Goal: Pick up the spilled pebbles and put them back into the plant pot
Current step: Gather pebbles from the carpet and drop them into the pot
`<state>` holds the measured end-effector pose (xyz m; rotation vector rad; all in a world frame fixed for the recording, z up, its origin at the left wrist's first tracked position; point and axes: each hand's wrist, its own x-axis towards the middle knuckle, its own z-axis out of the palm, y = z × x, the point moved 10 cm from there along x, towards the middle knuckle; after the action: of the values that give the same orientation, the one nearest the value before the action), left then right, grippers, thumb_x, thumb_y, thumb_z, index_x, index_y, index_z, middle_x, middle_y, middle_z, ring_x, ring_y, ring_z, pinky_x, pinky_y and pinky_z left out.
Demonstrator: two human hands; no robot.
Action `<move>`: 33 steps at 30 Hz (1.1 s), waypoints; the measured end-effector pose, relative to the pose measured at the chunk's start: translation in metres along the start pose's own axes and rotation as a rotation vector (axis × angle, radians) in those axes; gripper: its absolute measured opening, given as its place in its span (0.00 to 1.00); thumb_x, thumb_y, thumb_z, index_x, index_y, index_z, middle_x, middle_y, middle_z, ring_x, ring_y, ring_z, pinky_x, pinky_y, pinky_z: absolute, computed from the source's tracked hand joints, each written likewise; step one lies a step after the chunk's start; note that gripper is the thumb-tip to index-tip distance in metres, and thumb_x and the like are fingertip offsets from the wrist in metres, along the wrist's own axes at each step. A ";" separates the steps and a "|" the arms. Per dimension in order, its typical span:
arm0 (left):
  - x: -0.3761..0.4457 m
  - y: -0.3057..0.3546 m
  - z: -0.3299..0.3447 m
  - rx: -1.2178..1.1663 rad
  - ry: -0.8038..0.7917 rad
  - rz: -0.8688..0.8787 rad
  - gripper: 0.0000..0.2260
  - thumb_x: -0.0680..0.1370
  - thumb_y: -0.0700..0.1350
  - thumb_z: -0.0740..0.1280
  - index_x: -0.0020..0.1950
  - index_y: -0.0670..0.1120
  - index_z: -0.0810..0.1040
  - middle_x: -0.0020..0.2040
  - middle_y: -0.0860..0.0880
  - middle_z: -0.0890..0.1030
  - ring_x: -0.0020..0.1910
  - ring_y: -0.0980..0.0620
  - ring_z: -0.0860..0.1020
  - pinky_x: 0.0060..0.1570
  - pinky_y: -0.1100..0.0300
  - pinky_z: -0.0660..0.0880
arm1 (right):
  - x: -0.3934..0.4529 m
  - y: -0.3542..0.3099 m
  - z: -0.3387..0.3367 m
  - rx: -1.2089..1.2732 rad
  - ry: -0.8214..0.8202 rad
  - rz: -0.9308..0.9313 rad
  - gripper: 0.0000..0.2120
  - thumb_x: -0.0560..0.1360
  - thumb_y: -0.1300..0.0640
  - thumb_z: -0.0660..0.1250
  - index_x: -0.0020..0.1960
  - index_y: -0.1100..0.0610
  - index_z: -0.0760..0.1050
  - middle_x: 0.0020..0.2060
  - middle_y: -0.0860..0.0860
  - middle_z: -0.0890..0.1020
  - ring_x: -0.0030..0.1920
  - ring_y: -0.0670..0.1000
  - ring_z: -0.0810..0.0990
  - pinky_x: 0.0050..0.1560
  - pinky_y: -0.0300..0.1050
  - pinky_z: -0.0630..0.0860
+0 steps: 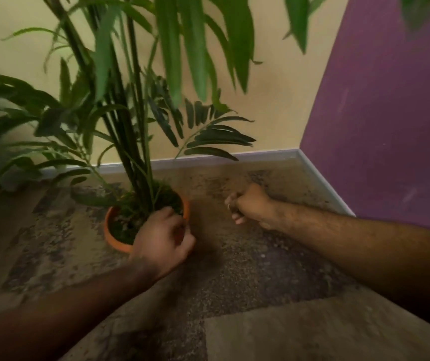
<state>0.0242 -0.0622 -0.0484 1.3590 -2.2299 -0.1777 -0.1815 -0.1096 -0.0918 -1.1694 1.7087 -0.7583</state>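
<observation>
An orange plant pot (110,237) stands on the carpet with a tall green palm (130,121) growing from dark soil. My left hand (163,237) lies over the pot's near right rim, fingers curled down into the pot; whether it holds anything is hidden. To the right of the pot, my right hand (249,205) hovers low over the carpet, closed into a fist. A small pale pebble (228,206) shows between its fingers. One light pebble (262,255) lies loose on the carpet below that hand.
The mottled brown carpet (234,282) runs to a pale skirting board (260,155). A cream wall (273,87) meets a purple wall (391,113) in the corner at right. Palm fronds hang low over the pot and to the left.
</observation>
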 end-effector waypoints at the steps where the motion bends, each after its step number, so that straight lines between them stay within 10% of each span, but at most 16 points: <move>1: 0.001 0.008 0.010 -0.001 -0.013 0.025 0.07 0.72 0.53 0.63 0.38 0.52 0.77 0.38 0.54 0.71 0.37 0.54 0.72 0.35 0.59 0.68 | 0.001 0.009 -0.009 -0.026 0.011 0.004 0.07 0.74 0.66 0.65 0.42 0.58 0.79 0.39 0.54 0.82 0.34 0.50 0.80 0.36 0.45 0.81; 16: 0.018 0.041 0.170 -0.017 -0.291 -0.055 0.17 0.72 0.53 0.66 0.60 0.50 0.75 0.55 0.50 0.74 0.56 0.50 0.74 0.55 0.58 0.73 | 0.012 0.114 -0.112 -0.382 0.071 -0.020 0.06 0.71 0.67 0.69 0.45 0.61 0.82 0.35 0.50 0.80 0.35 0.45 0.76 0.28 0.29 0.70; 28: 0.029 0.009 0.237 0.138 -0.332 -0.201 0.32 0.75 0.64 0.57 0.74 0.49 0.61 0.76 0.47 0.61 0.75 0.45 0.58 0.73 0.51 0.59 | 0.039 0.172 -0.073 -0.849 -0.151 -0.159 0.27 0.73 0.52 0.69 0.71 0.54 0.70 0.65 0.57 0.72 0.65 0.59 0.72 0.64 0.47 0.72; 33: 0.039 -0.017 0.255 0.170 -0.376 -0.264 0.35 0.76 0.66 0.52 0.78 0.49 0.54 0.79 0.48 0.54 0.78 0.45 0.50 0.75 0.50 0.52 | 0.039 0.178 -0.059 -0.958 -0.202 -0.216 0.33 0.75 0.48 0.67 0.75 0.54 0.60 0.68 0.56 0.66 0.68 0.59 0.66 0.65 0.51 0.71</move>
<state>-0.1019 -0.1428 -0.2595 1.8409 -2.3998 -0.3707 -0.3081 -0.0816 -0.2327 -2.0080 1.8163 0.1322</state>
